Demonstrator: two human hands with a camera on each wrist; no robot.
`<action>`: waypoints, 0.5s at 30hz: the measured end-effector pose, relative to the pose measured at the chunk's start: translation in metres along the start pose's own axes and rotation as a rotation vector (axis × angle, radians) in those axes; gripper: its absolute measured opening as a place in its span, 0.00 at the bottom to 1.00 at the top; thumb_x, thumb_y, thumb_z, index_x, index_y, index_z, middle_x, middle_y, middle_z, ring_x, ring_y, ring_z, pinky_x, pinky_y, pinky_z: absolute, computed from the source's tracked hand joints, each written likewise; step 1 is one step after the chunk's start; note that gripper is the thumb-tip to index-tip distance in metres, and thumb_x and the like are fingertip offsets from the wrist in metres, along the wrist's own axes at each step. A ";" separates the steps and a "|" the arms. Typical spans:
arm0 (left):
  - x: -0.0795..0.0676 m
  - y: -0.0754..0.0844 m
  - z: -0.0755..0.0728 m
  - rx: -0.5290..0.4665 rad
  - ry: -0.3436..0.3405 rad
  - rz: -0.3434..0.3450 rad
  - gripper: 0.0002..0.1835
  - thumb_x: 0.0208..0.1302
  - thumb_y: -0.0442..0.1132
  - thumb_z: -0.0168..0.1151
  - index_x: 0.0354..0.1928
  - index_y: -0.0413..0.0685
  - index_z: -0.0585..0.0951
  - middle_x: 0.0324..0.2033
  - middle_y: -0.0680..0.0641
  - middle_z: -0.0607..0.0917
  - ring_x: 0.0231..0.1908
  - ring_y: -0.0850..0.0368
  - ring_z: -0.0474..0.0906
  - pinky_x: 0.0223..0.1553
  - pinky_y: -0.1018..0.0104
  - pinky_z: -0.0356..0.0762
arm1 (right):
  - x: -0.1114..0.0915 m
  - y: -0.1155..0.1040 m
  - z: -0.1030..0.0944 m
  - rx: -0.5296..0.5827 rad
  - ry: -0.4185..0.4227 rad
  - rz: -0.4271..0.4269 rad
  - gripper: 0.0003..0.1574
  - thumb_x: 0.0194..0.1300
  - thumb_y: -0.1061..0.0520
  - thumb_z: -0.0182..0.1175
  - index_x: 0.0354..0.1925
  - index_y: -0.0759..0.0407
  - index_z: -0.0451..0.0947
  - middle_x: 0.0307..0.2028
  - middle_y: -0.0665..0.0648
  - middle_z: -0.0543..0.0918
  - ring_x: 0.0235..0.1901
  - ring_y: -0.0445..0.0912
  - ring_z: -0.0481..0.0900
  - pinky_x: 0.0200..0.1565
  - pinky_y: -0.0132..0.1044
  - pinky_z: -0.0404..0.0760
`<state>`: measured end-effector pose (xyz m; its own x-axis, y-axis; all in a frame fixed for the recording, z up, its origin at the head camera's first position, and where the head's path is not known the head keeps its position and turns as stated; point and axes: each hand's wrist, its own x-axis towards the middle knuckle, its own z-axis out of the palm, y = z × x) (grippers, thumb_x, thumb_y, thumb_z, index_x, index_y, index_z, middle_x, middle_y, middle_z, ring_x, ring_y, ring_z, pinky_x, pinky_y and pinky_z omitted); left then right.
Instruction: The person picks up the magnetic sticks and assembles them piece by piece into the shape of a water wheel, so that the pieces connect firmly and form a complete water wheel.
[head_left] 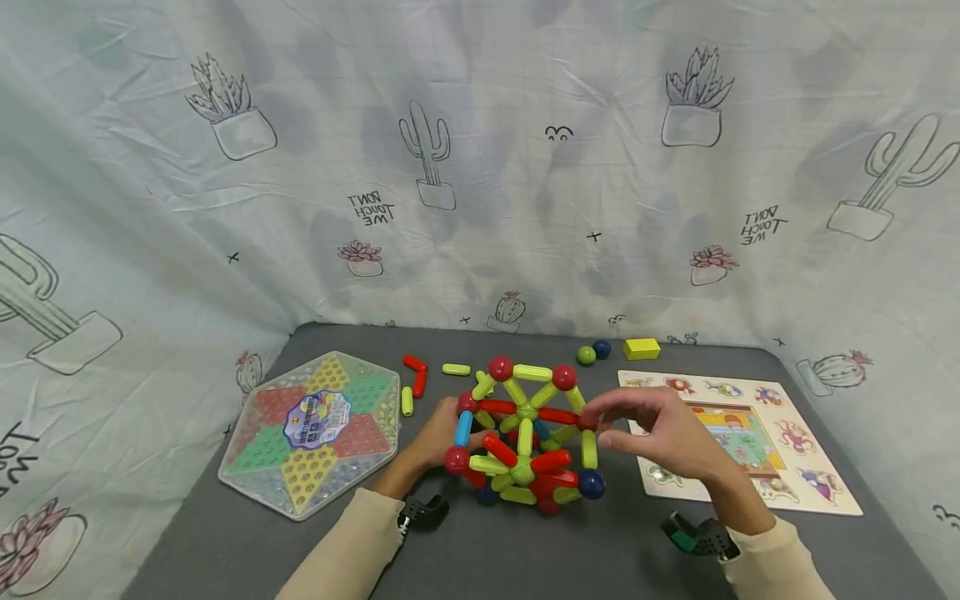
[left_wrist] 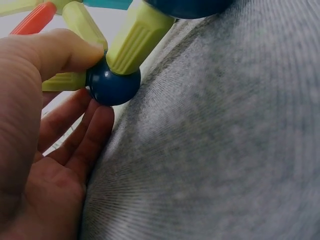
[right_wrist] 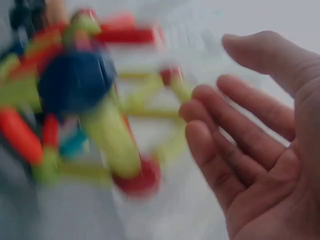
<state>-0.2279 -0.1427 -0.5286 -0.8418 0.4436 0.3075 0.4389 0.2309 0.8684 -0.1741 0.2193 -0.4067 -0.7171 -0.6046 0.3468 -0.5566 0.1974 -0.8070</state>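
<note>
A frame of magnetic balls and sticks (head_left: 527, 412) in lime, red and blue stands in the middle of the grey table. From its left side my left hand (head_left: 438, 437) grips it. In the left wrist view, the thumb lies against a dark blue ball (left_wrist: 116, 86) and a lime stick, with the other fingers behind and below. My right hand (head_left: 667, 429) is at the frame's right side, fingertips near a red stick's end. The right wrist view shows that hand (right_wrist: 265, 160) with loosely extended fingers and nothing in the palm; the frame is blurred there.
A hexagonal Chinese checkers board (head_left: 270, 475) lies to the left. Loose red sticks (head_left: 420, 382) and lime sticks (head_left: 456, 369) lie behind the frame. A green ball (head_left: 586, 356), a blue ball (head_left: 602, 348) and a yellow block (head_left: 641, 349) sit at the back. To the right is a wooden puzzle (head_left: 832, 502).
</note>
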 end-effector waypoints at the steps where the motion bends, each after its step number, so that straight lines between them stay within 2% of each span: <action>1: 0.000 0.000 0.000 0.004 0.000 -0.001 0.07 0.67 0.38 0.76 0.43 0.44 0.92 0.23 0.53 0.86 0.22 0.69 0.71 0.31 0.72 0.72 | -0.001 0.007 -0.008 0.014 0.026 0.017 0.21 0.72 0.72 0.66 0.60 0.60 0.87 0.52 0.63 0.91 0.48 0.49 0.89 0.50 0.36 0.89; 3: 0.000 0.000 0.000 0.002 -0.003 -0.003 0.07 0.68 0.39 0.78 0.44 0.45 0.92 0.27 0.52 0.90 0.24 0.68 0.76 0.34 0.72 0.77 | -0.002 0.023 -0.022 0.013 0.082 0.060 0.20 0.73 0.72 0.66 0.60 0.61 0.87 0.53 0.62 0.91 0.49 0.46 0.90 0.49 0.35 0.89; 7: 0.000 0.001 0.000 0.007 -0.008 -0.014 0.07 0.67 0.39 0.79 0.45 0.47 0.93 0.30 0.52 0.92 0.25 0.67 0.78 0.36 0.71 0.79 | 0.002 0.058 -0.044 -0.042 0.172 0.139 0.18 0.75 0.67 0.68 0.60 0.62 0.87 0.54 0.62 0.92 0.50 0.42 0.92 0.49 0.33 0.89; 13: 0.001 0.001 -0.002 0.017 0.002 -0.015 0.06 0.67 0.39 0.79 0.40 0.45 0.91 0.29 0.51 0.91 0.27 0.67 0.81 0.37 0.71 0.80 | 0.016 0.097 -0.067 -0.077 0.233 0.242 0.21 0.78 0.59 0.69 0.65 0.61 0.85 0.58 0.65 0.90 0.51 0.37 0.91 0.51 0.31 0.89; 15: 0.001 0.001 -0.001 0.015 -0.012 -0.012 0.07 0.67 0.40 0.79 0.42 0.46 0.92 0.31 0.50 0.93 0.28 0.67 0.82 0.38 0.71 0.81 | 0.021 0.108 -0.072 -0.096 0.253 0.269 0.23 0.77 0.56 0.70 0.66 0.62 0.85 0.59 0.65 0.90 0.51 0.35 0.90 0.52 0.30 0.88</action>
<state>-0.2287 -0.1424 -0.5268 -0.8433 0.4511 0.2920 0.4333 0.2492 0.8661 -0.2798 0.2830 -0.4523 -0.9173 -0.3137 0.2452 -0.3621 0.4016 -0.8412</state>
